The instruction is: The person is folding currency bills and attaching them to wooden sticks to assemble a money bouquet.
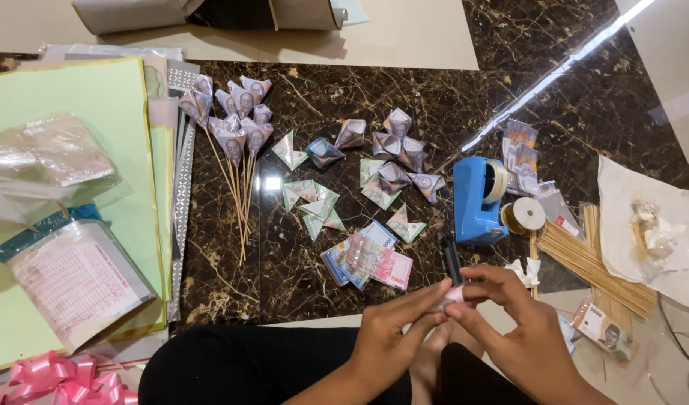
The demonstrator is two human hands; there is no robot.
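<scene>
My left hand (393, 330) and my right hand (513, 319) meet just above my lap, both pinching a small pink folded banknote (455, 294) between the fingertips. In front of them a loose stack of flat banknotes (371, 261) lies on the dark marble floor (322, 97). Beyond it are several banknotes folded into cones (393, 161), and a bunch of folded notes on thin wooden sticks (236, 127) at the upper left. A blue tape dispenser (476, 199) stands just beyond my right hand.
Bamboo skewers (585, 259) and a spool of gold wire (525, 215) lie at the right, with more banknotes (521, 154) and a white paper sheet (652, 225). Green paper sheets (82, 105), plastic wrap (44, 161) and a pink ribbon bow (59, 379) fill the left.
</scene>
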